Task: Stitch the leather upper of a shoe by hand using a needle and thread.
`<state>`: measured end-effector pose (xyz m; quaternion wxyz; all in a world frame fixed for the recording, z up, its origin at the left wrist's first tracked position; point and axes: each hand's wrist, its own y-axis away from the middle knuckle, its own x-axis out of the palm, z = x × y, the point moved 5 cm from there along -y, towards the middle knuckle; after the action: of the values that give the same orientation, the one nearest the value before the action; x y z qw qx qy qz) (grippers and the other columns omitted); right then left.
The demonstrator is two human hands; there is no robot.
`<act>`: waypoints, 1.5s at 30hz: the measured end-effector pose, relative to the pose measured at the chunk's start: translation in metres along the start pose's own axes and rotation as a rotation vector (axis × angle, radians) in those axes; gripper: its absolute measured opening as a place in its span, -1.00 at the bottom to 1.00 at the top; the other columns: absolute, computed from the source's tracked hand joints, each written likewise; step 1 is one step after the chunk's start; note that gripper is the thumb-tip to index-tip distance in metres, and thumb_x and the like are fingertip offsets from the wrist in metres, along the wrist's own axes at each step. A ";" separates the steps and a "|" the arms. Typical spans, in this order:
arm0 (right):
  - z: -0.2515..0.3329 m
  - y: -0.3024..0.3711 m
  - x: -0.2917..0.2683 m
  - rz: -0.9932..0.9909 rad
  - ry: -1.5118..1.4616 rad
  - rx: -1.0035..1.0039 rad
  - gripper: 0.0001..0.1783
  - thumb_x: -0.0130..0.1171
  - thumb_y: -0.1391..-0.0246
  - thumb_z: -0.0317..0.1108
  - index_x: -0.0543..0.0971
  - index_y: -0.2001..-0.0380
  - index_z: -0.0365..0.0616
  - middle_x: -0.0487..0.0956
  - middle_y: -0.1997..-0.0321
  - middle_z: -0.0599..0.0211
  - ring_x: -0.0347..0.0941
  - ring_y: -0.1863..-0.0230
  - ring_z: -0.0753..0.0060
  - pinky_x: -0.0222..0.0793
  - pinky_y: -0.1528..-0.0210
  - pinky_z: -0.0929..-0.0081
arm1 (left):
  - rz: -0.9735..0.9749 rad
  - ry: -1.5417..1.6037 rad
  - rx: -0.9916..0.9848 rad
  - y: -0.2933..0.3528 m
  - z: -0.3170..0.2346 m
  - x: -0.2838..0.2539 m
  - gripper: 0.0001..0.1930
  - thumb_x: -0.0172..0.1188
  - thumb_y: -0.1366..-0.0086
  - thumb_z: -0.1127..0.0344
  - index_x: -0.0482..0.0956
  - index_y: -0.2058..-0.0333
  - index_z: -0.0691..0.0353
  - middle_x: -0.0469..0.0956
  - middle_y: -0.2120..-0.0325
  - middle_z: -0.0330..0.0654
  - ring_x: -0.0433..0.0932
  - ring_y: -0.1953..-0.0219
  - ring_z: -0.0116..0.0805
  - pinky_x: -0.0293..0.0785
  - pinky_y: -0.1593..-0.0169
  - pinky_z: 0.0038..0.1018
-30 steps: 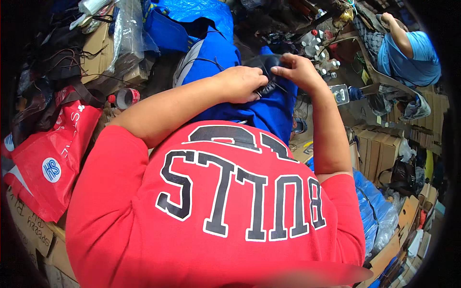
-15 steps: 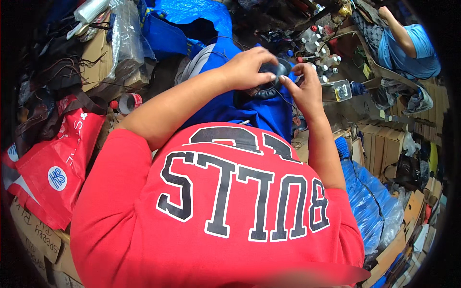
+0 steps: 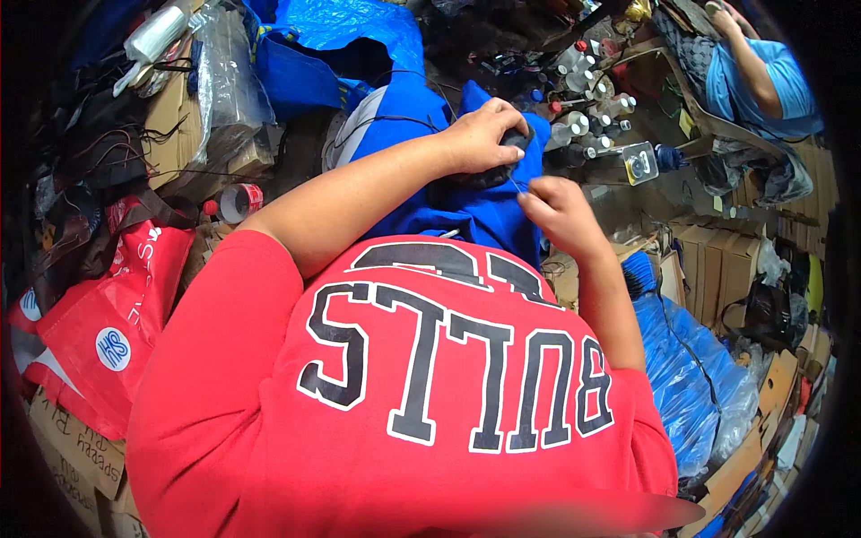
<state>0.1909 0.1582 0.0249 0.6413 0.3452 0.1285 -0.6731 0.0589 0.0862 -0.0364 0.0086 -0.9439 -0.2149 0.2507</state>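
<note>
On my blue-clad lap lies what looks like a dark shoe (image 3: 516, 142), mostly covered by my left hand (image 3: 484, 136). The fingers of that hand curl over its far side, and the thumb presses its near side. My right hand (image 3: 558, 213) is closed in a fist just right of and nearer than the shoe. A thin strand (image 3: 515, 183) runs from the shoe's near edge toward this fist; whether it is thread or a fine tool I cannot tell. A dark cord (image 3: 395, 118) crosses the blue cloth (image 3: 417, 197) beyond my left forearm.
Several bottles (image 3: 574, 125) stand at the far right, near a clear container of yellowish liquid (image 3: 639, 165). A blue bag (image 3: 359, 45) gapes at the back. At left are a red bag (image 3: 99, 336) and cardboard (image 3: 172, 117). Another person in light blue (image 3: 762, 85) sits far right.
My right hand has come off the shoe, moved nearer and closed into a fist. My left hand has shifted slightly right and now covers more of the shoe.
</note>
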 end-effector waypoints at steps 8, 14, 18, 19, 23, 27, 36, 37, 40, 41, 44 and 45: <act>-0.010 0.018 -0.019 -0.179 -0.344 0.051 -0.88 0.19 -0.03 -0.37 0.60 0.41 -0.21 0.46 0.51 0.45 0.34 0.47 0.64 0.26 0.42 0.61 | 0.277 0.066 0.084 -0.018 -0.008 -0.027 -0.59 0.30 -0.06 0.28 0.50 0.08 0.16 0.48 0.08 -0.10 0.39 -0.05 -0.25 0.23 -0.16 -0.40; -0.005 0.005 -0.010 -0.241 -0.018 -0.031 -0.79 0.18 0.00 -0.40 0.64 0.25 -0.05 0.47 0.48 0.33 0.40 0.47 0.48 0.30 0.39 0.55 | 0.316 -0.058 -0.022 -0.018 -0.018 -0.034 -0.63 0.27 -0.07 0.35 0.50 0.10 0.19 0.54 0.18 -0.15 0.46 0.06 -0.29 0.31 -0.08 -0.41; -0.003 0.001 -0.011 -0.234 0.049 -0.009 -0.79 0.15 0.01 -0.40 0.65 0.26 -0.05 0.44 0.52 0.31 0.39 0.48 0.44 0.30 0.39 0.53 | 0.461 0.058 -0.021 -0.011 -0.014 -0.033 -0.67 0.22 -0.11 0.37 0.53 0.09 0.13 0.56 0.20 -0.18 0.48 0.12 -0.38 0.34 -0.03 -0.44; -0.003 0.001 -0.011 -0.233 0.050 -0.008 -0.79 0.15 0.01 -0.40 0.65 0.26 -0.05 0.44 0.52 0.31 0.39 0.48 0.44 0.30 0.39 0.53 | 0.490 0.079 -0.052 -0.010 -0.014 -0.033 -0.67 0.20 -0.13 0.37 0.54 0.07 0.10 0.56 0.19 -0.18 0.47 0.12 -0.41 0.35 -0.02 -0.46; -0.001 0.000 -0.013 -0.228 0.123 0.023 -0.79 0.16 0.03 -0.35 0.65 0.29 -0.03 0.47 0.50 0.25 0.44 0.45 0.30 0.34 0.36 0.43 | 0.543 0.054 -0.129 -0.005 -0.016 -0.035 -0.63 0.16 -0.16 0.36 0.52 0.02 0.07 0.56 0.16 -0.18 0.48 0.12 -0.41 0.34 -0.03 -0.46; 0.008 -0.003 -0.016 -0.241 0.220 0.023 -0.79 0.16 0.08 -0.33 0.66 0.33 -0.02 0.51 0.46 0.18 0.48 0.37 0.14 0.38 0.28 0.33 | 0.542 0.083 -0.102 -0.005 -0.014 -0.034 -0.62 0.16 -0.17 0.36 0.52 0.00 0.06 0.57 0.15 -0.18 0.48 0.11 -0.40 0.33 -0.04 -0.46; 0.010 -0.016 -0.012 -0.212 0.230 -0.091 -0.80 0.18 0.09 -0.39 0.65 0.32 -0.07 0.51 0.45 0.19 0.48 0.40 0.20 0.39 0.29 0.38 | 0.520 0.152 -0.052 -0.014 -0.008 -0.030 -0.66 0.19 -0.12 0.39 0.55 0.07 0.15 0.58 0.18 -0.22 0.47 0.12 -0.45 0.33 -0.04 -0.47; 0.008 -0.018 -0.014 -0.210 0.231 -0.094 -0.80 0.18 0.09 -0.39 0.65 0.32 -0.07 0.51 0.45 0.19 0.48 0.40 0.20 0.39 0.29 0.38 | 0.513 0.179 -0.035 -0.016 -0.004 -0.029 -0.67 0.21 -0.11 0.38 0.56 0.09 0.17 0.58 0.20 -0.23 0.47 0.13 -0.46 0.34 -0.02 -0.47; -0.015 -0.021 -0.017 -0.110 0.026 0.020 -0.81 0.21 0.05 -0.40 0.66 0.30 -0.06 0.49 0.43 0.31 0.44 0.40 0.39 0.35 0.29 0.48 | 0.496 0.183 -0.041 -0.019 -0.004 -0.027 -0.67 0.25 -0.10 0.36 0.56 0.11 0.20 0.58 0.24 -0.26 0.46 0.16 -0.47 0.35 0.01 -0.47; -0.025 -0.022 -0.016 -0.076 -0.055 0.018 -0.81 0.22 0.03 -0.39 0.66 0.28 -0.05 0.48 0.40 0.36 0.41 0.35 0.46 0.32 0.26 0.53 | 0.498 0.185 -0.039 -0.021 -0.005 -0.027 -0.67 0.25 -0.10 0.36 0.56 0.11 0.20 0.58 0.24 -0.26 0.46 0.16 -0.47 0.35 0.01 -0.47; -0.048 -0.027 -0.012 -0.006 -0.216 0.017 -0.79 0.23 0.01 -0.37 0.65 0.25 -0.06 0.47 0.34 0.42 0.37 0.26 0.54 0.28 0.18 0.59 | 0.514 0.186 -0.037 -0.023 -0.005 -0.024 -0.66 0.26 -0.10 0.34 0.55 0.11 0.21 0.57 0.24 -0.26 0.45 0.15 -0.48 0.34 0.01 -0.47; -0.053 -0.030 -0.010 0.031 -0.297 0.016 -0.78 0.23 0.01 -0.37 0.64 0.23 -0.07 0.47 0.31 0.42 0.37 0.21 0.55 0.26 0.13 0.60 | 0.538 0.230 -0.031 -0.024 -0.003 -0.022 -0.66 0.26 -0.10 0.34 0.55 0.10 0.20 0.56 0.22 -0.26 0.44 0.13 -0.48 0.32 -0.01 -0.47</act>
<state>0.1780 0.2032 -0.0153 0.6606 0.2488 0.0216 -0.7080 0.0336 0.0992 -0.0201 -0.0482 -0.9892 0.0417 0.1320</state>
